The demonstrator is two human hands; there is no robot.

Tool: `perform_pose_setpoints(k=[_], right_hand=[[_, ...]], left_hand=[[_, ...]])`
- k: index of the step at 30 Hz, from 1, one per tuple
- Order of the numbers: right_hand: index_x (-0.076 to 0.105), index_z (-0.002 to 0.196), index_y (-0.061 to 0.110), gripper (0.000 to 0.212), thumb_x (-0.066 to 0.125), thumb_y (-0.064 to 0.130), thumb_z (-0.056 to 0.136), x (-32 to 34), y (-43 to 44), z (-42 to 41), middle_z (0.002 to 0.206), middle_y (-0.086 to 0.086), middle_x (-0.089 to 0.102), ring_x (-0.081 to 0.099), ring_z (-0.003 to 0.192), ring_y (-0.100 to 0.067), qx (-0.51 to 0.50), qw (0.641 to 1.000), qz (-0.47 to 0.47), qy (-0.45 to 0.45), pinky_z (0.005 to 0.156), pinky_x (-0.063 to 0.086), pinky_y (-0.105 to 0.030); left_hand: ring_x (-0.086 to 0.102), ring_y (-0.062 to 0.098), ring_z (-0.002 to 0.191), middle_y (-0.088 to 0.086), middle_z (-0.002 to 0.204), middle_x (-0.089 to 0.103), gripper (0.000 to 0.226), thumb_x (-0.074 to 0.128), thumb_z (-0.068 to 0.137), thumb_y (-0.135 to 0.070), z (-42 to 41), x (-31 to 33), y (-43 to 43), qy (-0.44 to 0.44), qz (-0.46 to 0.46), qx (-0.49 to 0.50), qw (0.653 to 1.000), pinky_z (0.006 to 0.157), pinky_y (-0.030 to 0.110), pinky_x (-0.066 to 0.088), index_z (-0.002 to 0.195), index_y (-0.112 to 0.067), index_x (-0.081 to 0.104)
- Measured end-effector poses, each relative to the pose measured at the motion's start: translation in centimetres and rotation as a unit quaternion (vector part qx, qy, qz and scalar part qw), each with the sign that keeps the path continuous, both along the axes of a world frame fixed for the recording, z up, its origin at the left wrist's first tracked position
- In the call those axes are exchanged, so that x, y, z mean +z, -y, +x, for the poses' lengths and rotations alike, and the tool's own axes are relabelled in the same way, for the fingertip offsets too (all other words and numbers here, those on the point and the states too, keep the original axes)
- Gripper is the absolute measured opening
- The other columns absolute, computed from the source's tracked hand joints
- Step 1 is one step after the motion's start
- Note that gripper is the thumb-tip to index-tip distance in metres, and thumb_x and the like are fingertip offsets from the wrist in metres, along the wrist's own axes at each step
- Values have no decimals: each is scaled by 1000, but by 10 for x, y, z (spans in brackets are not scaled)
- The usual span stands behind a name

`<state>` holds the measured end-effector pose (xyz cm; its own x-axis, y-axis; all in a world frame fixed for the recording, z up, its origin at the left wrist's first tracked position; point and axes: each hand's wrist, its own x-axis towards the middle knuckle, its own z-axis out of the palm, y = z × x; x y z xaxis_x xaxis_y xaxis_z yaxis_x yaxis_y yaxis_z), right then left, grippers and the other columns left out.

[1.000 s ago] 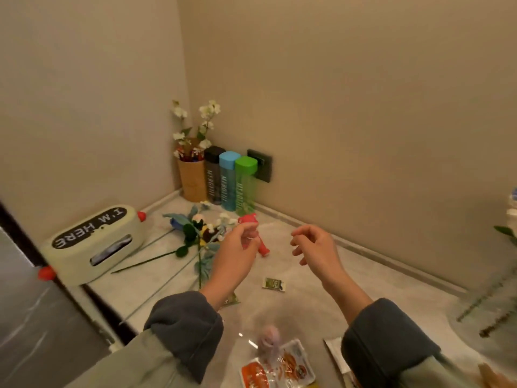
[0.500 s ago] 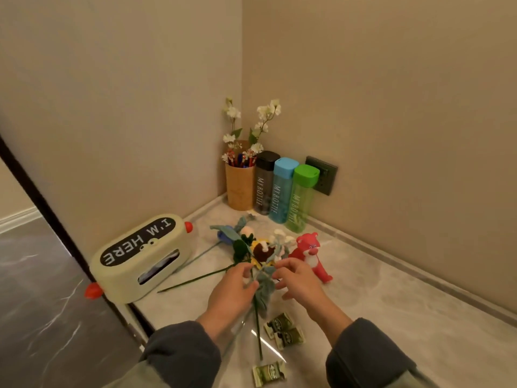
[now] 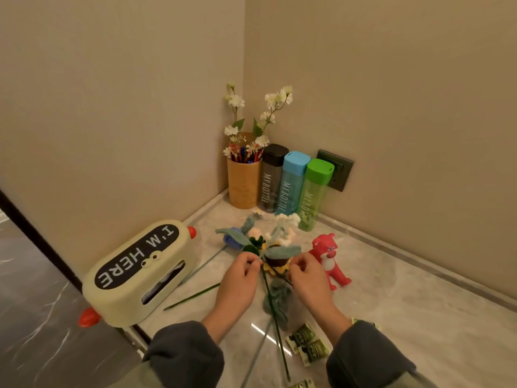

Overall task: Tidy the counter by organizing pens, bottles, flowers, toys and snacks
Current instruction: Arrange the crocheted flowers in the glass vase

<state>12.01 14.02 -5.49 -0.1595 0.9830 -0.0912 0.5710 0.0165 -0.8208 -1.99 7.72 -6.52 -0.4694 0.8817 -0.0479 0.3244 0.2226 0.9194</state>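
On a marble-look counter (image 3: 419, 309) set into a beige corner, a cream tissue box (image 3: 140, 273) lettered "I'M HERE" lies at the left edge. Behind it in the corner stands a tan pen cup (image 3: 243, 183), which holds red and blue pens (image 3: 246, 156) and sprigs of white blossom (image 3: 275, 100). The person's left hand (image 3: 237, 281) pinches a green stem (image 3: 272, 309) between thumb and curled fingers, just below a heap of crocheted flowers (image 3: 268, 239) lying mid-counter. Three "MY BOTTLE" bottles, grey (image 3: 272, 177), blue (image 3: 292, 183) and green (image 3: 314, 194), stand in a row touching one another along the back wall. The right hand (image 3: 307, 278) pinches a dark stem beside the sunflower (image 3: 277, 267), fingers curled tight. A red bear toy (image 3: 328, 260) stands just right of that hand. Green snack packets (image 3: 307, 344) lie near the front edge, between the sleeves.
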Motion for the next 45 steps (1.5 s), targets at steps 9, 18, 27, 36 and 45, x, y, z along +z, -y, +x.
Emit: perform_pose_setpoints(k=[9,18,27,36,45], right_hand=[[61,116,30,27,59,27,89,-6,-1,-19,110,8,63,61,94,-11,126,963,97,219,71,51,-25],[59,103,24,14,50,18,94,-5,-6,-24,100,2,61,58,84,-13,150,951,87,255,73,51,-26],[48,92,18,12,49,7,96,34,-9,-2,76,-4,64,61,62,-14,6,998,30,-61,55,51,-30],[58,100,15,23,54,-4,89,98,13,81,66,-6,69,65,55,-17,-59,958,41,-277,46,46,-24],[63,94,12,14,66,2,84,128,57,221,76,-6,72,72,67,-20,-140,961,71,-229,51,54,-27]], left_hand=[[42,13,61,3,74,49,21,34,99,-19,-22,10,-8,167,11,36,985,53,27,33,92,-16,54],[40,9,56,2,73,47,24,31,103,-24,-31,26,4,187,23,36,981,48,21,32,103,-13,53],[37,11,53,2,69,44,20,36,101,-26,-4,53,-19,189,99,34,976,47,25,30,94,-13,49],[53,7,59,3,79,54,23,63,89,-29,99,113,-58,162,140,-120,969,54,22,44,94,-14,46],[56,-4,45,-5,60,57,24,67,86,-8,258,147,-45,179,184,-272,927,38,10,40,82,-9,43]])
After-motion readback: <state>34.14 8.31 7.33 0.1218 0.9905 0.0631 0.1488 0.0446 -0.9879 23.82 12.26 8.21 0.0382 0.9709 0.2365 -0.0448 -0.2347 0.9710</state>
